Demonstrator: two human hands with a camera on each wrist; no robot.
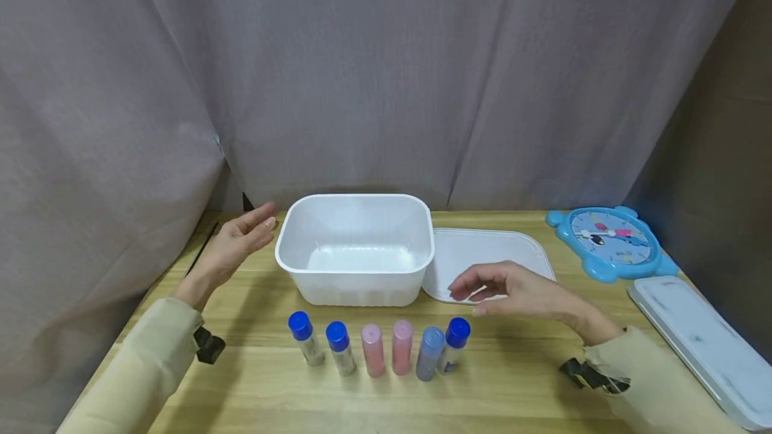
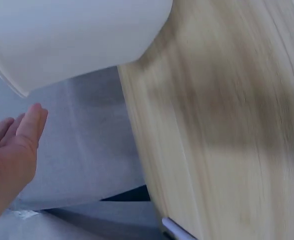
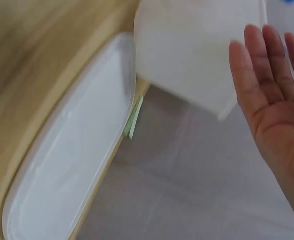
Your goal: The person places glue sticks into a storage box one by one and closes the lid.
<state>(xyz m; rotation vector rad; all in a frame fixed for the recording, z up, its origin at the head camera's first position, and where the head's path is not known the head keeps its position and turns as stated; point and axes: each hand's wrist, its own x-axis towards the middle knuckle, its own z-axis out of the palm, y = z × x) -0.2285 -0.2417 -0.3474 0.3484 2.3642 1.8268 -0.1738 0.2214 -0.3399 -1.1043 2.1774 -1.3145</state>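
My left hand (image 1: 232,251) is in the air just left of a white plastic tub (image 1: 358,288), fingers together and fairly straight, apart from the rim. Over the tub's flat white lid (image 1: 491,245) hovers my right hand (image 1: 520,292), its fingers loosely bent and nothing between them. In front of the tub stands a row of small capped tubes that look like glue sticks. Three have dark blue caps, such as the leftmost tube (image 1: 310,343); two are pink, including this pink tube (image 1: 373,353); one is a greyish-blue tube (image 1: 429,357).
At the back right lies a light-blue toy clock (image 1: 615,243) with an animal-shaped frame. A long white case (image 1: 702,343) lies along the right edge of the wooden table (image 1: 271,407). Grey cloth (image 1: 362,72) hangs behind. A thin dark item (image 1: 202,250) sits by the left edge.
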